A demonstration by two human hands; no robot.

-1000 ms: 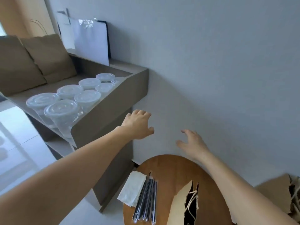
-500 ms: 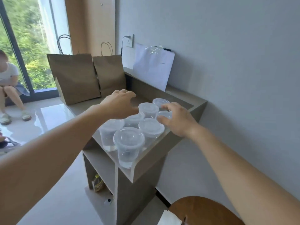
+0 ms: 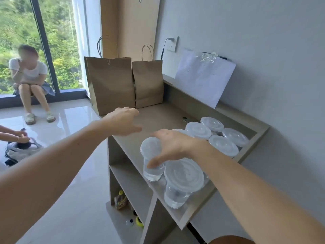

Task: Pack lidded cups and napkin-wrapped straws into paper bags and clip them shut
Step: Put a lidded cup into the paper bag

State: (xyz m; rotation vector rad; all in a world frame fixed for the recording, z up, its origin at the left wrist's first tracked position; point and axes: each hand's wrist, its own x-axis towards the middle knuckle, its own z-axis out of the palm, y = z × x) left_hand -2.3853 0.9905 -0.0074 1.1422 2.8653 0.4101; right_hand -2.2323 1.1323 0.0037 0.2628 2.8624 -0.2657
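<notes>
Left hand (image 3: 123, 122) hovers loose; right hand (image 3: 173, 147) splays, unclosed, over a lidded cup (image 3: 150, 148) at the counter (image 3: 158, 117) edge: a clumsy grab could topple it.

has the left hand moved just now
Yes. The left hand was over the lidded cups; now it is above bare shelf top, nearer the paper bags.

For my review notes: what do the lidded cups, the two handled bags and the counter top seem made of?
Lidded cups: clear glossy plastic; the walls are see-through and catch highlights. Bags: matte brown kraft paper, creased, with thin loop handles. Counter top: likely laminated board with a matte beige finish; its core cannot be told.
</notes>
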